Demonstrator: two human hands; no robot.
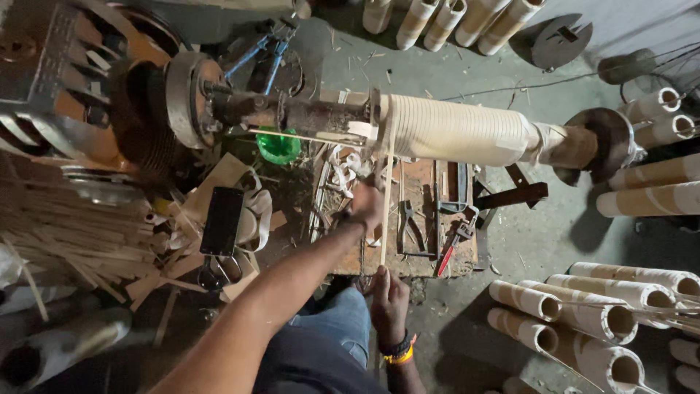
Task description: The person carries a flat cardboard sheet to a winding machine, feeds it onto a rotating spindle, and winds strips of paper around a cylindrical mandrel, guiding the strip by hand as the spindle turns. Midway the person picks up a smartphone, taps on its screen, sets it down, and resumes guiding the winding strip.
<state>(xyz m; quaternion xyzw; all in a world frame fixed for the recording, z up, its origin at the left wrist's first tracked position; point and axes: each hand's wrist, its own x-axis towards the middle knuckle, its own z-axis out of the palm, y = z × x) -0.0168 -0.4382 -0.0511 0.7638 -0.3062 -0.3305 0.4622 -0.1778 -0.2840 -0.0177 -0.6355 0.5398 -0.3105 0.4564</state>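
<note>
A long pale tube (459, 131), wound with thin strip, sits on a horizontal rusty spindle (306, 113). A narrow pale strip (387, 182) hangs from the tube's left end down toward me. My right hand (389, 299), with bands on its wrist, grips the strip's lower end. My left hand (367, 203) reaches up from the lower left with curled fingers, just left of the strip's middle. Whether it grips the strip is not clear.
A wooden board (423, 259) under the tube carries pliers (410, 226) and a red-handled wrench (453, 244). A black phone (221, 219), a green tub (278, 148) and a heap of wood strips (65, 233) lie left. Wound tubes (583, 314) are stacked right; a big pulley (186, 91) turns the spindle.
</note>
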